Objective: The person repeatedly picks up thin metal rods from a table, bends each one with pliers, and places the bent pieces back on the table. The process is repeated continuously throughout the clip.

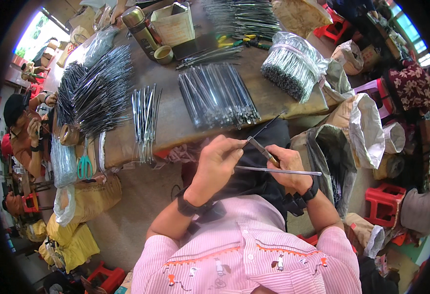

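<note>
My left hand [217, 164] is closed, thumb and fingertips pinched on a thin dark metal rod [264, 128] that slants up to the right. My right hand [289, 167] grips a short tool with a flat grey metal blade [258, 147] and a brownish handle; it resembles a knife. The blade's tip meets the rod at my left fingertips. A silvery rod [293, 171] runs sideways below, from near my left hand across my right hand; what holds it is hidden. Beyond my hands, a row of thin metal rods [217, 95] lies on the wooden table [168, 120].
Left on the table lie a smaller row [145, 120] and a large heap of rods [100, 90]. A bagged bundle [293, 66] stands at the right. Behind are a thermos [139, 32], a cup [163, 55] and pliers [256, 43]. An open sack [330, 161] stands right of my lap.
</note>
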The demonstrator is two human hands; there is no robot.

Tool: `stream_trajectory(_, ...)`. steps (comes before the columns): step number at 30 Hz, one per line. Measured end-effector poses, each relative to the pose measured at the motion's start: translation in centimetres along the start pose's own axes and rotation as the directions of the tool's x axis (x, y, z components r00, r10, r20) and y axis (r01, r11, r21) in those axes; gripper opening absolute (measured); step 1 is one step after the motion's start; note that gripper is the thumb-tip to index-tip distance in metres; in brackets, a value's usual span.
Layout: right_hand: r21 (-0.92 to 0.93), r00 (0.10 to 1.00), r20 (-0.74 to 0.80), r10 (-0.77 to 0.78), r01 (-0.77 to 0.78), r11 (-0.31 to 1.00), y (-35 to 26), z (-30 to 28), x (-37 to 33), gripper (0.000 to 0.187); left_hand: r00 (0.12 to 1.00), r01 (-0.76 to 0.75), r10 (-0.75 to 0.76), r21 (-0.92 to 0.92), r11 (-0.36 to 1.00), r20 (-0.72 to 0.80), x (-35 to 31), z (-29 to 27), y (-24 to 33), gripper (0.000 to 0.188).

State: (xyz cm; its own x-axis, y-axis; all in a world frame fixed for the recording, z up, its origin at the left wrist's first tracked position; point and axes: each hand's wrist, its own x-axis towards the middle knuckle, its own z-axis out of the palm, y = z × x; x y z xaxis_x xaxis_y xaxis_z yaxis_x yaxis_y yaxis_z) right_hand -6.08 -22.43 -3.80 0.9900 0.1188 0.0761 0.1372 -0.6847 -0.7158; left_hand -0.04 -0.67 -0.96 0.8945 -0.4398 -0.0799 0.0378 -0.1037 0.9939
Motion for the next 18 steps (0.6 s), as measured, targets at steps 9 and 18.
stream_trajectory(9,0.086,0.995,0.045,0.093,-0.096,0.992,-0.5,1.3,1.8,0.029,0.903,-0.26,0.398,0.535,0.804,-0.161,-0.7,-1.7,1.0,0.025)
stream_trajectory(18,0.803,0.926,0.24,0.291,-0.357,0.477,0.5,0.4,3.1,0.038,0.776,0.146,0.408,0.767,0.625,-0.48,0.7,-14.1,-5.8,0.018)
